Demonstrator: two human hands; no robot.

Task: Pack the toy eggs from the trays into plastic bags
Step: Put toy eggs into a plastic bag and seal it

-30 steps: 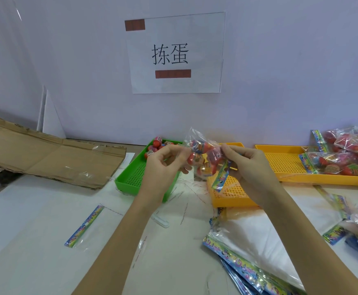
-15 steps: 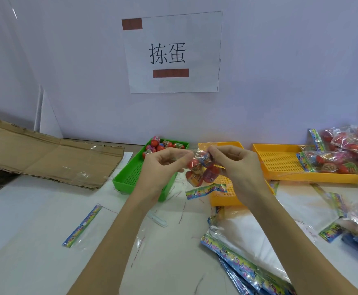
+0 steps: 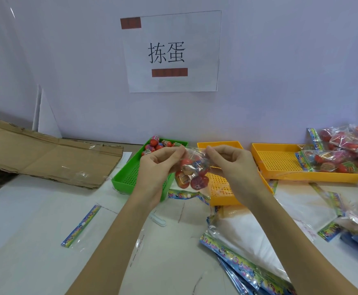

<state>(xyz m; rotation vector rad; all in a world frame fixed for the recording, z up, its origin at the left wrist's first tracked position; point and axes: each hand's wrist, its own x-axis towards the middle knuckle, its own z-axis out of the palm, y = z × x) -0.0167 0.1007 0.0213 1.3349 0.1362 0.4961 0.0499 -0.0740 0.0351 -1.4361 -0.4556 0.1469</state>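
A clear plastic bag (image 3: 191, 171) with several red and orange toy eggs hangs in the air in front of me, its colourful header strip at the bottom. My left hand (image 3: 159, 165) pinches its upper left edge and my right hand (image 3: 231, 165) pinches its upper right edge. Behind my left hand stands a green tray (image 3: 129, 175) with several loose eggs (image 3: 157, 144) at its far end. An orange tray (image 3: 220, 188) lies under the bag, mostly hidden by my right hand.
A second orange tray (image 3: 280, 165) at the right carries filled bags (image 3: 331, 160), with more piled behind. Empty bags (image 3: 246, 252) are stacked near the front right. One flat empty bag (image 3: 82, 226) lies at the left. Flattened cardboard (image 3: 46, 158) leans at the back left.
The bag has turned over from tilted to hanging with its header strip down. Both hands have come together at its upper edge and sunk a little.
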